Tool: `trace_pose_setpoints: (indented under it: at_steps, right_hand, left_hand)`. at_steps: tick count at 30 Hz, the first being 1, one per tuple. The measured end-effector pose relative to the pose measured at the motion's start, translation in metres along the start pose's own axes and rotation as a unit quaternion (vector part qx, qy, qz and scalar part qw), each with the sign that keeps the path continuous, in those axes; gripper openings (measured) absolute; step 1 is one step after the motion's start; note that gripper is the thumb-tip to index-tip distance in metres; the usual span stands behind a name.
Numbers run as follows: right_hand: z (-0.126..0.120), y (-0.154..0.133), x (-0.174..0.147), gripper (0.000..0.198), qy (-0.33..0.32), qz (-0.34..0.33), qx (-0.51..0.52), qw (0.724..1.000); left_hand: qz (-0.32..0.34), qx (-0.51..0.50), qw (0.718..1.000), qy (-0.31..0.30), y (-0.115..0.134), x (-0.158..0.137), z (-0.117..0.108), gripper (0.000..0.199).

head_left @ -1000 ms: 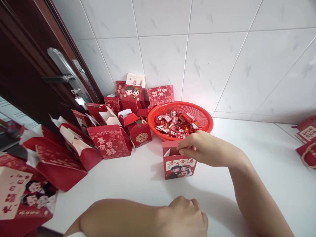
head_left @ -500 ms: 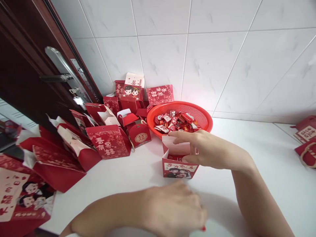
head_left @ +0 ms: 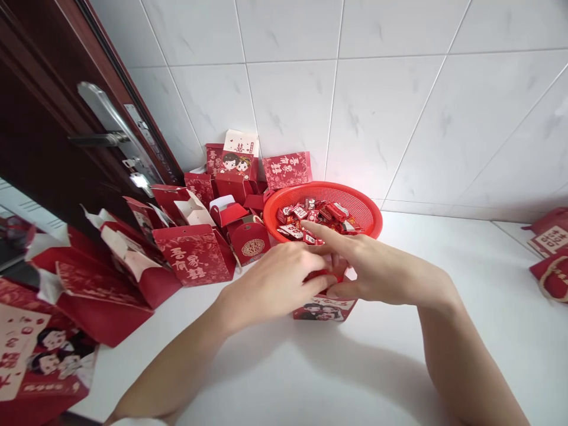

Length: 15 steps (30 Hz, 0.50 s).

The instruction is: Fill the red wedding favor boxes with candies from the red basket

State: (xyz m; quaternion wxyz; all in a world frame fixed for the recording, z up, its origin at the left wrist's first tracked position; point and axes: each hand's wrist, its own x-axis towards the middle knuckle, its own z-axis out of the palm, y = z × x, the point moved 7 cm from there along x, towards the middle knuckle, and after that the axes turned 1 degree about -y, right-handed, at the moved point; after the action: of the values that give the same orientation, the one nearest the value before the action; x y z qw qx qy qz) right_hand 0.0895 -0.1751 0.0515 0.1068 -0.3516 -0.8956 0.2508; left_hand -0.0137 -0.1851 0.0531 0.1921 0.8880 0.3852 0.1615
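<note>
A small open red candy box (head_left: 326, 310) with a cartoon couple on its front stands upright on the white counter, just in front of the basket. Over its opening is my left hand (head_left: 277, 281), thumb and fingers bent together; red shows between them, and I cannot make out whether it is held or lies in the box. At the right side of the box, my right hand (head_left: 386, 269) grips the rim, its thumb near the front edge and its index finger stretched toward the basket. Behind both hands, red-wrapped sweets (head_left: 317, 218) lie in the red plastic basket (head_left: 364, 204).
Several red gift boxes, such as an upright one (head_left: 190, 257) and one with a round gold emblem (head_left: 252, 242), crowd the left. More red packages (head_left: 552, 254) stand at the right edge. A tiled wall (head_left: 377, 118) bounds the back; a dark door with a handle (head_left: 100, 139) is at left.
My left hand has moved up and left from the counter's front to the box opening, where it meets my right hand. The right hand and box have stayed nearly in place.
</note>
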Motion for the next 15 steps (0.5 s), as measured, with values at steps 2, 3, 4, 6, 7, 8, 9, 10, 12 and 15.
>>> trace_pose_setpoints:
  at_steps: [2, 3, 4, 6, 7, 8, 9, 10, 12, 15]
  right_hand:
    - [0.0, -0.001, -0.001, 0.089, 0.002, -0.002, -0.005, 1.0]
    - [-0.001, -0.002, -0.001, 0.09, 0.003, -0.003, -0.008, 1.0]
    - [-0.001, -0.003, -0.002, 0.091, 0.004, -0.004, -0.012, 1.0]
    - [-0.001, -0.006, -0.004, 0.091, 0.011, -0.008, -0.022, 1.0]
    - [0.0, -0.009, -0.005, 0.09, 0.015, -0.012, -0.028, 0.999]
    - [0.001, -0.013, -0.008, 0.089, 0.022, -0.018, -0.035, 0.999]
    - [0.003, -0.017, -0.011, 0.089, 0.027, -0.025, -0.043, 0.998]
    - [0.006, -0.021, -0.015, 0.09, 0.031, -0.036, -0.052, 0.998]
    - [0.014, -0.031, -0.025, 0.093, 0.03, -0.058, -0.068, 0.995]
    - [0.022, -0.044, -0.043, 0.091, 0.017, -0.065, -0.084, 0.994]
  left_hand:
    - [0.01, 0.005, 0.999, -0.032, 0.003, 0.003, 0.007, 0.03]
    - [0.016, 0.006, 0.999, -0.045, 0.005, 0.003, 0.008, 0.031]
    - [0.023, 0.008, 0.998, -0.053, 0.005, 0.002, 0.007, 0.031]
    - [0.035, 0.02, 0.998, -0.055, 0.006, -0.003, 0.0, 0.029]
    - [0.039, 0.032, 0.997, -0.051, 0.006, -0.007, -0.004, 0.028]
    - [0.035, 0.049, 0.997, -0.045, 0.005, -0.012, -0.008, 0.028]
    - [0.026, 0.07, 0.996, -0.038, 0.003, -0.018, -0.011, 0.028]
    - [0.013, 0.092, 0.995, -0.03, 0.002, -0.025, -0.014, 0.026]
    - [-0.017, 0.123, 0.992, -0.014, -0.001, -0.04, -0.014, 0.02]
    - [-0.039, 0.124, 0.991, -0.012, 0.0, -0.06, -0.005, 0.019]
